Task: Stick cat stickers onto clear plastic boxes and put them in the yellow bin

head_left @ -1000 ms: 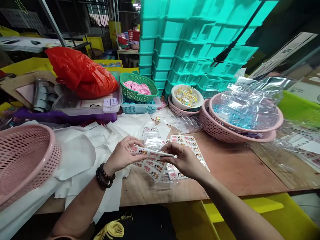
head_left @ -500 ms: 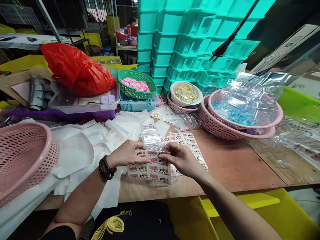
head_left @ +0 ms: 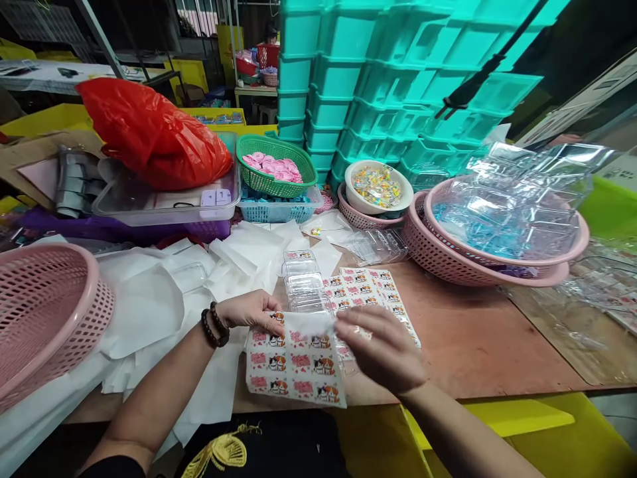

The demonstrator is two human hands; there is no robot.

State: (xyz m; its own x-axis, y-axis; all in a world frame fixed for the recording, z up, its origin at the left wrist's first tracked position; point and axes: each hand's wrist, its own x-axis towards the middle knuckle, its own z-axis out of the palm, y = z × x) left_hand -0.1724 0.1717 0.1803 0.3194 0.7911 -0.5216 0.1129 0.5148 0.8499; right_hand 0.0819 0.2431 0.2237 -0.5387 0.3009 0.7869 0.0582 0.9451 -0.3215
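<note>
My left hand (head_left: 253, 313) pinches the upper left edge of a sticker sheet (head_left: 298, 368) printed with cartoon cats and pink lettering. The sheet is tilted above the table's front edge, and its upper right part looks blank. Close by that blank corner is my right hand (head_left: 383, 345), its fingers smeared by motion; whether they hold anything I cannot tell. Just behind the hands lies a row of clear plastic cases (head_left: 303, 285), one bearing a sticker (head_left: 297, 255) at its far end. More sticker sheets (head_left: 393, 299) lie flat to the right, partly behind my right hand.
White backing papers (head_left: 149, 312) cover the left side, beside a pink basket (head_left: 94, 279). At the back stand a green basket (head_left: 243, 169) of pink pieces, a white bowl (head_left: 351, 186) of small colourful pieces and stacked teal bins (head_left: 338, 99). Pink baskets (head_left: 438, 259) hold clear cases at right.
My right hand has come off the sheet's upper edge and moved slightly right and down. The sheet has dropped lower, and a blank patch now shows at its upper right.
</note>
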